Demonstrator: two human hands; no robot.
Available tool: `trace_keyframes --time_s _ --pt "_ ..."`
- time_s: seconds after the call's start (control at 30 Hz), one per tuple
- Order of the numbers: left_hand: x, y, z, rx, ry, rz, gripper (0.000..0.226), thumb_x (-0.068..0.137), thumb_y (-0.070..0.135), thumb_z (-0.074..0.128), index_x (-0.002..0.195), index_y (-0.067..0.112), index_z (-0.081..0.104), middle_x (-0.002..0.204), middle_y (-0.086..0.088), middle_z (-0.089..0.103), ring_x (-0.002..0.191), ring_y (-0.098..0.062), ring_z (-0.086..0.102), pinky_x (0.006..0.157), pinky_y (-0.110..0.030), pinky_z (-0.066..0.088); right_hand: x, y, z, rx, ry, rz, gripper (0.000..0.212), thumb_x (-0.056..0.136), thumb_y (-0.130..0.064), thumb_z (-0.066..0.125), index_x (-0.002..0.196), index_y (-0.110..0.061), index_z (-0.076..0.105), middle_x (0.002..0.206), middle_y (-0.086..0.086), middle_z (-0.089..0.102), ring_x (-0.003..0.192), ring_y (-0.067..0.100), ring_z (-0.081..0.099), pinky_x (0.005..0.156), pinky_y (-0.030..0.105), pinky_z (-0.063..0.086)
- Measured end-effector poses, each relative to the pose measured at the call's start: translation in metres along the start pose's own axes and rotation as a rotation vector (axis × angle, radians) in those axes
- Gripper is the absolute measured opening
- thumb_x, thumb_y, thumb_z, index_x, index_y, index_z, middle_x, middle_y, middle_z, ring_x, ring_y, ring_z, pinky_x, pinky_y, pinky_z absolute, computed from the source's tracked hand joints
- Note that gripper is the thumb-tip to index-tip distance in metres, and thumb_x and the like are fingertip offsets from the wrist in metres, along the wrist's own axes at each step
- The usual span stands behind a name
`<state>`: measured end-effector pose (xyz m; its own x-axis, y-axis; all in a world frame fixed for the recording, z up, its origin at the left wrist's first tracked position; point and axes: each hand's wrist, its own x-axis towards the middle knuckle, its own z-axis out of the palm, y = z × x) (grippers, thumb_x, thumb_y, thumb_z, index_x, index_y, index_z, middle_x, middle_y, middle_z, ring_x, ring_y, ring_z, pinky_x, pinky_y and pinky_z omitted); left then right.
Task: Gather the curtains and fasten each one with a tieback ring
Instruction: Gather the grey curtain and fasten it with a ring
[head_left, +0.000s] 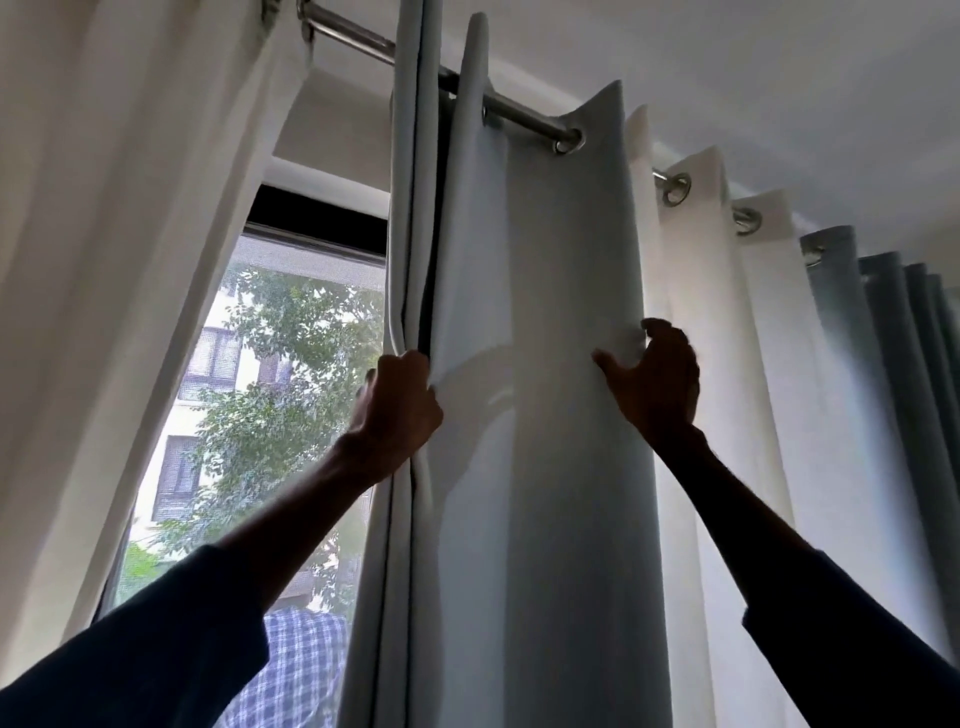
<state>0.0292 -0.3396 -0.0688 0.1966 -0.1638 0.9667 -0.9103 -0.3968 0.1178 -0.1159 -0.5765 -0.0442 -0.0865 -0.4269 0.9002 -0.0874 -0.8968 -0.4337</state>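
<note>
A pale grey-white eyelet curtain (550, 322) hangs from a steel rod (524, 115) in the middle of the view, its left folds bunched together. My left hand (397, 413) grips the bunched leading edge at about head height. My right hand (657, 376) pinches a fold further right on the same curtain, with thumb and curled fingers in the cloth. A cream curtain (119, 260) hangs pulled aside on the left. No tieback ring is in view.
Between the curtains shows a screened window (270, 374) with trees and a building outside. A blue-grey curtain (893, 332) hangs at the far right on the same rod. A blue checked cloth (301, 670) shows low in the gap.
</note>
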Motion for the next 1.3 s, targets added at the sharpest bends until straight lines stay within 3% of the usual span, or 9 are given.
trace_keyframes --time_s 0.2,0.27,0.33,0.5,0.7,0.87,0.97,1.07,1.3 --pt "-0.001 0.002 -0.005 0.021 -0.023 -0.002 0.037 0.089 0.012 0.068 0.068 0.014 0.037 0.059 0.001 0.038 0.063 -0.038 0.061 0.054 -0.031 0.037 0.002 0.004 0.015 -0.028 -0.113 0.077 0.053 0.089 -0.041 0.072 0.128 -0.009 0.058 0.124 0.011 0.065 0.122 0.034 0.056 0.097 0.042 0.046" --pt "-0.001 0.000 -0.006 0.021 -0.028 0.004 0.033 0.089 0.012 0.067 0.071 0.011 0.040 0.060 0.000 0.038 0.062 -0.035 0.057 0.055 -0.031 0.036 0.000 0.002 0.018 0.016 -0.095 0.066 0.026 0.090 -0.031 0.068 0.100 -0.007 0.069 0.101 0.012 0.073 0.101 0.036 0.065 0.080 0.037 0.049" --pt "-0.001 -0.003 -0.007 0.020 -0.026 0.011 0.029 0.089 0.012 0.067 0.074 0.009 0.042 0.063 -0.002 0.038 0.063 -0.035 0.054 0.057 -0.032 0.036 -0.004 -0.005 0.022 0.024 -0.088 0.052 0.026 0.087 -0.021 0.063 0.067 -0.004 0.061 0.068 0.013 0.065 0.068 0.036 0.062 0.057 0.032 0.045" --pt "0.005 -0.008 -0.005 0.001 -0.024 0.038 0.032 0.089 0.015 0.068 0.073 0.011 0.040 0.074 -0.010 0.044 0.076 -0.042 0.060 0.061 -0.035 0.037 -0.027 -0.052 0.028 0.000 -0.091 -0.145 0.032 0.075 -0.012 0.061 0.053 -0.001 0.040 0.046 0.004 0.038 0.041 0.017 0.038 0.044 0.025 0.023" --pt "0.013 -0.015 -0.009 0.038 -0.075 0.056 0.026 0.092 0.020 0.067 0.088 -0.003 0.057 0.094 -0.028 0.063 0.091 -0.043 0.062 0.064 -0.032 0.036 -0.041 -0.109 0.038 0.100 -0.085 -0.303 0.033 0.074 -0.014 0.062 0.052 -0.007 0.039 0.053 0.005 0.037 0.057 0.036 0.053 0.053 0.029 0.024" --pt "0.017 -0.013 -0.020 0.068 -0.132 0.046 0.027 0.090 0.022 0.062 0.083 -0.004 0.056 0.093 -0.032 0.063 0.092 -0.048 0.062 0.064 -0.033 0.032 -0.052 -0.147 0.045 0.179 -0.066 -0.459 0.022 0.081 -0.012 0.065 0.061 -0.002 0.062 0.065 0.015 0.057 0.071 0.040 0.063 0.058 0.030 0.030" --pt "0.020 -0.005 -0.020 0.105 -0.204 0.030 0.016 0.082 0.002 0.054 0.074 -0.011 0.057 0.082 -0.030 0.067 0.081 -0.046 0.068 0.057 -0.036 0.042 -0.056 -0.165 0.047 0.236 -0.049 -0.547 0.016 0.084 -0.011 0.064 0.071 -0.003 0.070 0.075 0.014 0.066 0.080 0.036 0.065 0.066 0.032 0.040" --pt "0.021 -0.003 -0.017 0.090 -0.212 0.015 0.011 0.084 0.000 0.057 0.083 -0.010 0.062 0.086 -0.028 0.069 0.084 -0.042 0.070 0.059 -0.038 0.048 -0.053 -0.159 0.046 0.234 -0.026 -0.578 0.018 0.088 -0.016 0.065 0.075 -0.005 0.073 0.075 0.009 0.066 0.079 0.031 0.065 0.064 0.028 0.034" --pt "0.012 0.003 0.000 -0.001 -0.109 -0.006 0.029 0.090 0.023 0.065 0.099 -0.004 0.060 0.101 -0.030 0.064 0.100 -0.042 0.062 0.067 -0.033 0.039 -0.067 -0.092 0.052 0.314 -0.007 -0.295 0.027 0.089 -0.036 0.070 0.076 -0.012 0.075 0.067 0.003 0.072 0.066 0.018 0.069 0.063 0.034 0.050"
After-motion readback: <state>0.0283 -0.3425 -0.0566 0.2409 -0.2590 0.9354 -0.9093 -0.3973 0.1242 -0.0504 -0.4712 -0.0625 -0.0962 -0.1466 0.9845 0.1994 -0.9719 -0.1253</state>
